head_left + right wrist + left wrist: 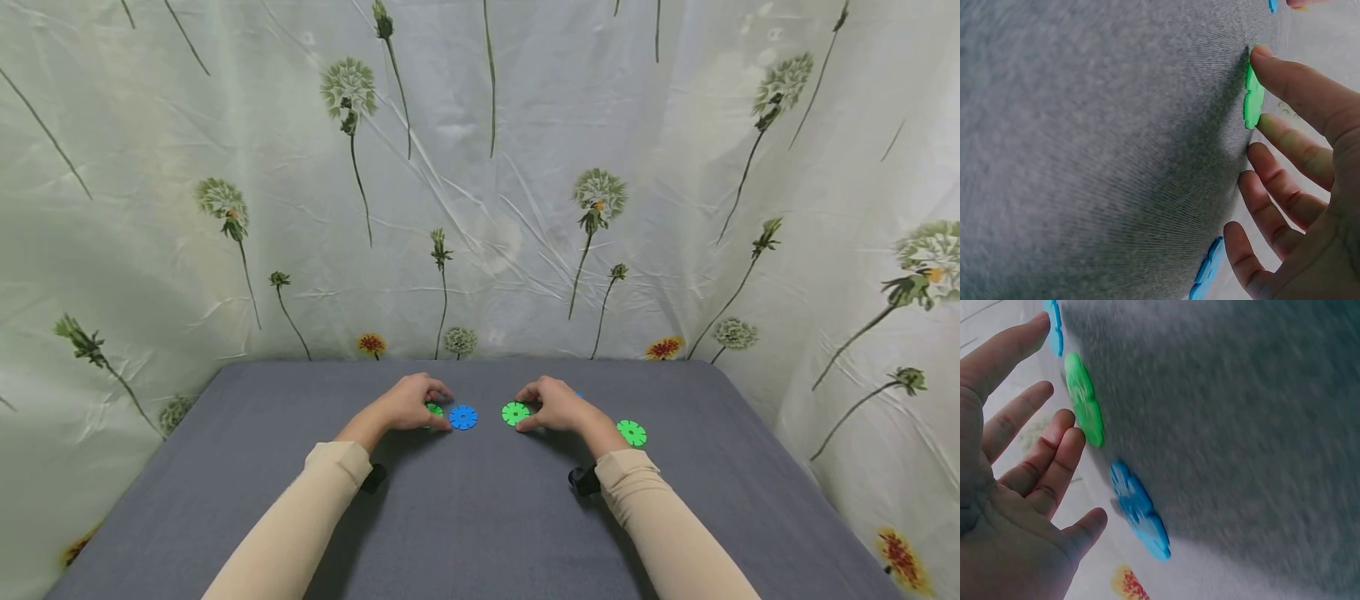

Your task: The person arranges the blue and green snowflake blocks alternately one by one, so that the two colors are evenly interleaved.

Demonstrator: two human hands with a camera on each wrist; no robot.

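Note:
Flat toothed plastic discs lie on a grey cloth table (480, 517). My left hand (411, 405) hovers over a green disc (434, 409) (1084, 407) with its fingers spread and relaxed. Its thumb reaches toward a blue disc (462, 417) (1054, 328), and another blue disc (1139, 510) lies by its little finger. My right hand (557, 405) pinches a green disc (515, 413) (1252, 95) flat on the table, thumb and forefinger at opposite edges. A blue disc (1207, 272) lies by its little finger, mostly hidden in the head view.
A third green disc (632, 432) lies alone to the right of my right wrist. A flower-printed curtain (480, 183) hangs close behind and beside the table. The table's near half is bare grey cloth.

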